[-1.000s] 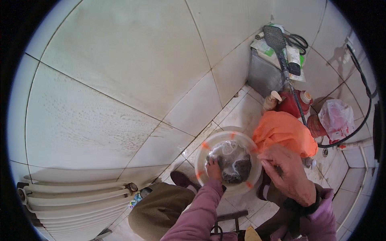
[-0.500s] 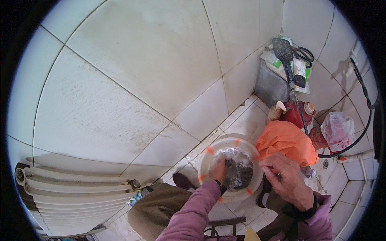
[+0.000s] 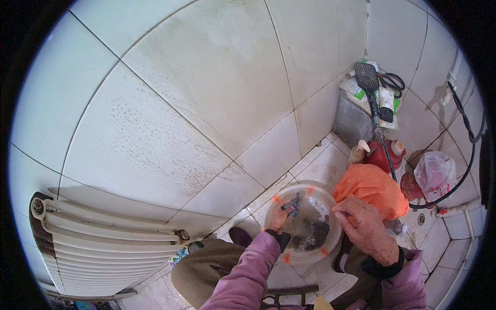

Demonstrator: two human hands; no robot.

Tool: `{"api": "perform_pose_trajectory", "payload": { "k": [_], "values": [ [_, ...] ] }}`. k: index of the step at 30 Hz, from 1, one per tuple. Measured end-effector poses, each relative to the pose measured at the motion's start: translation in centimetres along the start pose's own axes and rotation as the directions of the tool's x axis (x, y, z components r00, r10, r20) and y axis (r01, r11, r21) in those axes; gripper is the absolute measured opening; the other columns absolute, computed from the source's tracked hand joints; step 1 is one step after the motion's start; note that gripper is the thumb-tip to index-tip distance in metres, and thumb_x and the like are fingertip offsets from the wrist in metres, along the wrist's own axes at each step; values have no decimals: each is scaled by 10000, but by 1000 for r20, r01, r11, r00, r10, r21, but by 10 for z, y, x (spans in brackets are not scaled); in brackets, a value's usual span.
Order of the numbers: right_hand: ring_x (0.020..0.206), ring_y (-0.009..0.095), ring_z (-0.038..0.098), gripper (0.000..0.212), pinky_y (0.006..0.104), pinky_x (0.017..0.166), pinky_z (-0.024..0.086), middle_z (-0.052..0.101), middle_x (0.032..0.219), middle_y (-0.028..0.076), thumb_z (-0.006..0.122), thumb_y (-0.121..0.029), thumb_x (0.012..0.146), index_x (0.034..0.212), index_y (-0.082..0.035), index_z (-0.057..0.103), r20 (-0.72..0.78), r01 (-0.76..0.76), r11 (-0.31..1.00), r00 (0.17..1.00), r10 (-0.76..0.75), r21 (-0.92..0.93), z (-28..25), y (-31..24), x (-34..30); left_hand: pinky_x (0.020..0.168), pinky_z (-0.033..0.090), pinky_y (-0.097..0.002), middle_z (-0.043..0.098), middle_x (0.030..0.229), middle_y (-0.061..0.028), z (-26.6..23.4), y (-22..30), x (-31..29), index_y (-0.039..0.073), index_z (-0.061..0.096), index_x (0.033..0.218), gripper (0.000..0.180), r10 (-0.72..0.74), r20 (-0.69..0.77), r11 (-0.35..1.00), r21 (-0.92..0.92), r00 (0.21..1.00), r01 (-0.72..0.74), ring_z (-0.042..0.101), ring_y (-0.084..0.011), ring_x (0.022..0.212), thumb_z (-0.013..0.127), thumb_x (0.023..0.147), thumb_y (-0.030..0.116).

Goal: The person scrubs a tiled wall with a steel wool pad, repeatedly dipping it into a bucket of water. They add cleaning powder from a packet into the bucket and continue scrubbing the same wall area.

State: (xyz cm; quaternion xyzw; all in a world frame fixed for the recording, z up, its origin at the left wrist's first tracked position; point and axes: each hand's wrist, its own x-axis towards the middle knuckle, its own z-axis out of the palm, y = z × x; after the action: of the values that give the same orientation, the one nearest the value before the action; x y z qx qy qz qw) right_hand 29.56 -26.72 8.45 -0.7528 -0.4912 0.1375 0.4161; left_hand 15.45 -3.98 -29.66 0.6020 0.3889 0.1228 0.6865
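A round, pale plastic basin (image 3: 272, 202) with orange marks on its rim stands on the floor between my feet. It holds cloudy, foamy water and a dark, soaked mass (image 3: 316, 233) that looks like cloth or fibre. Inside the basin's left side, my left hand (image 3: 278, 217) is closed on a small grey wet clump, perhaps a scrubber or cloth (image 3: 293, 204). My right hand (image 3: 364, 227) is at the basin's right rim, thumb and fingers curled together in a pinch. What it holds, if anything, is hidden.
An orange plastic bag (image 3: 369, 191) lies right of the basin. Behind it stand a pump bottle (image 3: 357, 152) and a red jug (image 3: 380, 157). A shower head (image 3: 367, 77) rests on a grey block, its hose trailing down. A white radiator (image 3: 113, 243) lines the left wall.
My left hand has moved from the dark mass toward the basin's left side, and the grey clump in it now shows. My right hand keeps its pinch. The whole view has shifted slightly.
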Motion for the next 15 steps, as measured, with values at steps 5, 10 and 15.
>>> {"api": "perform_pose_trajectory", "payload": {
  "k": [5,10,15],
  "values": [
    [804,342,620,114,400,696,497,605,871,161,611,-76,862,958,-21,585,2,17,999,1000,-17,-28,3,0,3,771,529,-363,661,971,-120,-1,-29,-6,63,653,1080,306,131,-40,704,708,991,-65,650,-243,841,693,777,64],
    [801,352,617,112,400,680,493,611,880,162,607,-84,866,949,-16,577,-25,48,999,999,-48,5,6,-2,4,698,516,-311,658,905,-46,5,-17,-20,-1,639,1075,291,159,129,691,694,979,-203,630,-170,787,681,792,56],
    [776,352,607,99,405,667,486,601,861,161,594,-83,872,930,-8,565,-47,66,997,997,-65,30,6,-4,7,696,496,-268,654,935,-44,19,81,-40,10,593,1189,348,89,109,992,75,990,-97,598,-125,760,676,877,138]
  ]
}}
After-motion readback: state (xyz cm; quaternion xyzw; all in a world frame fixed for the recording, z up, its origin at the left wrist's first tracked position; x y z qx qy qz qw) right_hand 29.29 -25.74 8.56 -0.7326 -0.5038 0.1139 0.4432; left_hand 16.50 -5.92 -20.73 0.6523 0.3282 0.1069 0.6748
